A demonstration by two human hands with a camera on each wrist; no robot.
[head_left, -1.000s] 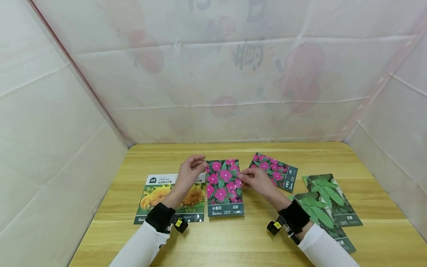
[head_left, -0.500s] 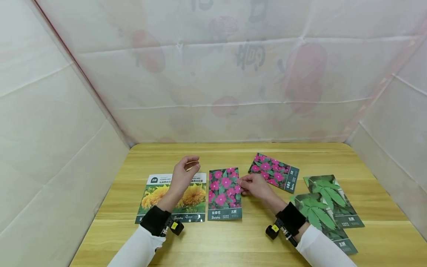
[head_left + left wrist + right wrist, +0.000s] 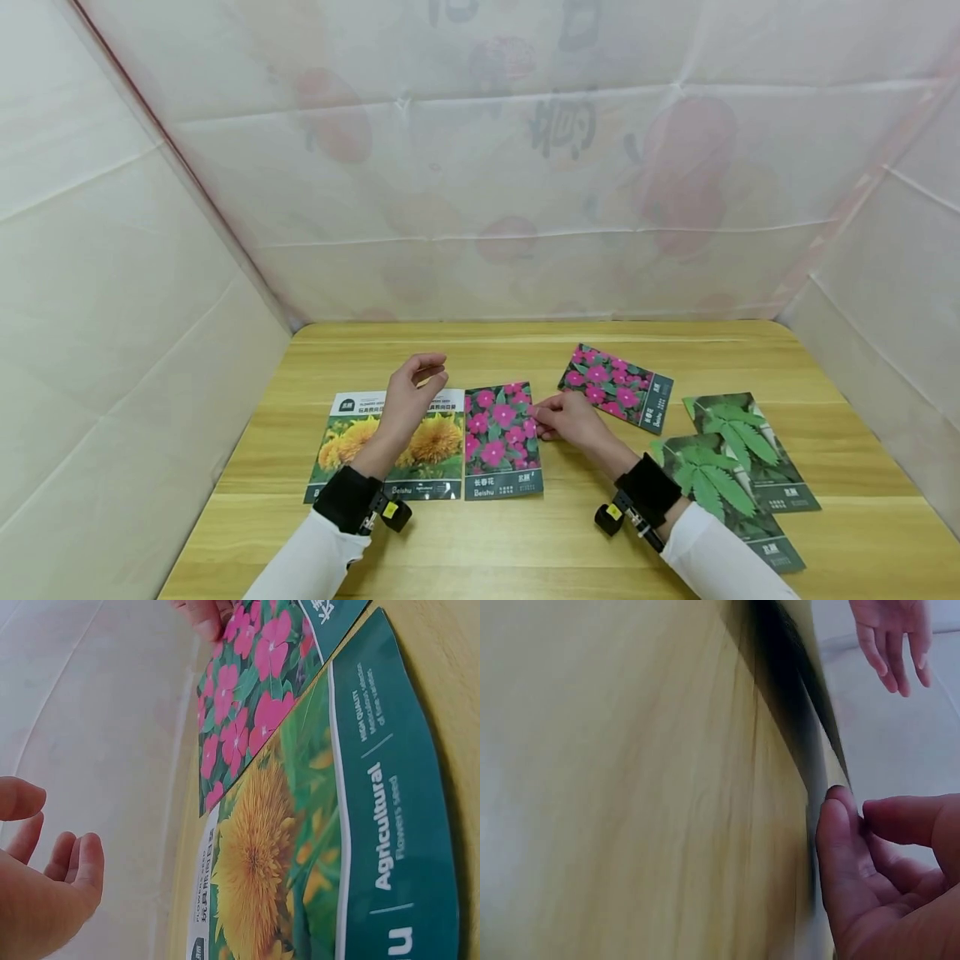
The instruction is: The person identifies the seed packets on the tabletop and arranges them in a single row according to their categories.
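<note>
A pink-flower seed packet (image 3: 498, 437) lies upright in line beside two yellow-sunflower packets, its left edge close against the right-hand sunflower packet (image 3: 437, 442). My right hand (image 3: 576, 423) pinches its right edge between thumb and fingers; in the right wrist view that packet shows nearly edge-on above its shadow. Over the sunflower pair hovers my left hand (image 3: 408, 404), fingers loosely bent and holding nothing. It partly hides the left-hand sunflower packet (image 3: 341, 450). In the left wrist view, the sunflower packet (image 3: 255, 862) and pink packet (image 3: 247, 697) meet along their edges.
Another pink-flower packet (image 3: 611, 383) lies turned sideways behind my right hand. Two green-leaf packets, one in front (image 3: 712, 483) overlapping one behind (image 3: 742, 442), lie at the right of the wooden table (image 3: 495, 550). Pale fabric walls (image 3: 480, 275) enclose the back and sides.
The pink-flower packet has come down toward me and then slid left against the sunflower packet, held by my right hand. My left hand has let go of it and drawn back left.
</note>
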